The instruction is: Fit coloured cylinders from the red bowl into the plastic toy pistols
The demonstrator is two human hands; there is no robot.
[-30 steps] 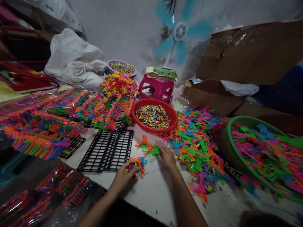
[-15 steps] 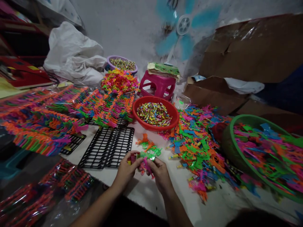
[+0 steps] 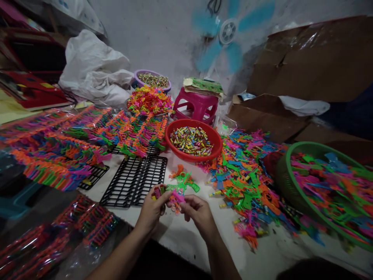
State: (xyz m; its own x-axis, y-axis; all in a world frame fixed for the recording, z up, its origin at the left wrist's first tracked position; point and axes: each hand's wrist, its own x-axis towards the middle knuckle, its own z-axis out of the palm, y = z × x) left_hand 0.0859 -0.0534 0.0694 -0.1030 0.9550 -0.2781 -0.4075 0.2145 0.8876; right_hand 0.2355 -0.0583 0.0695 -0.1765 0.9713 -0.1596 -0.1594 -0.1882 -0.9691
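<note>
Just below the red bowl (image 3: 194, 140): left hand (image 3: 151, 210) gripping small pieces, right hand (image 3: 198, 212) pinching a pink toy (image 3: 176, 197); fitting together, seemingly, needing alignment.

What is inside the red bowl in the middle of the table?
The red bowl holds a heap of small, many-coloured tube-like pieces, spread across it. They cover the bottom, so anything beneath them cannot be seen.

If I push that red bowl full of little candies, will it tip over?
Probably not: the red bowl looks wide, low and flat-bottomed, so it would likely slide on the white table. It seems thin plastic, probably light, and the small candies might shift about.
</note>
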